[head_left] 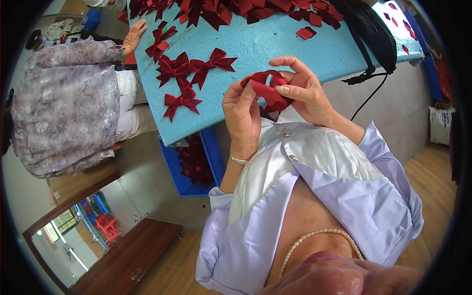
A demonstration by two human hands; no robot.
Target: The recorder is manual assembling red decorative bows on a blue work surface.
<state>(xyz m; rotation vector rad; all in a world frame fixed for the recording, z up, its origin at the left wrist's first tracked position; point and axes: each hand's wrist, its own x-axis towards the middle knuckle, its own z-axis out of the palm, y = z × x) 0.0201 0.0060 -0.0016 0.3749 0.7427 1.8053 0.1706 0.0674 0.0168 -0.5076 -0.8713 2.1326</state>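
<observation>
Between my two hands, over the near edge of the blue table [265, 49], is a dark red velvet ribbon bow [268, 93]. Its loops are bent, with a gap showing near the middle. My left hand [242, 115] pinches its left side between thumb and fingers. On the other side my right hand [305, 93] grips it with thumb against index finger; another finger curls upward, off the ribbon. Finished-looking red bows lie left of my hands: one bow [212, 66] near my left fingers, another bow [181, 102] nearer the table corner, and several beyond.
A heap of red ribbon pieces [211, 12] covers the far side. At right lies a black bag [373, 34] with hanging straps. Under the table corner is a blue bin [179, 172] holding red pieces. A person [69, 103] stands at left, one hand [134, 37] on the table edge.
</observation>
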